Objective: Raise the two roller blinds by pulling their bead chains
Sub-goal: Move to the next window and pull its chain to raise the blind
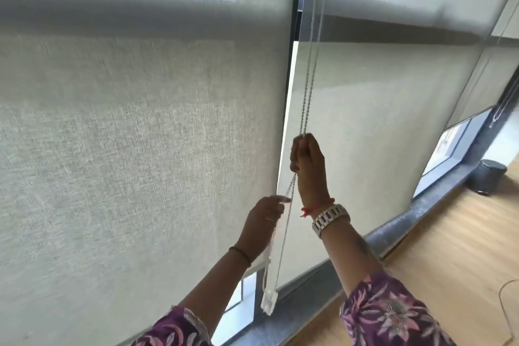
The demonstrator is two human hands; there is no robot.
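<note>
The bead chain [308,70] hangs in the gap between two pale woven roller blinds, and everything else sits around it. The left blind [134,126] fills the view to the chain's left, its bottom edge low, just above the grey window sill [303,298]; the right blind [379,109] hangs to the chain's right, also nearly down. The right hand [307,160] is closed in a fist around the chain's two strands, gripping them above the left hand. The left hand [264,219] sits lower and just left of the chain, fingers pinched on a strand that slants up toward the right fist. Below both hands the chain loop runs down to a clear plastic weight [269,302] hanging near the sill. A metal watch [330,218] and a red thread circle the right wrist. Wooden floor [449,247] lies to the right of the sill.
</note>
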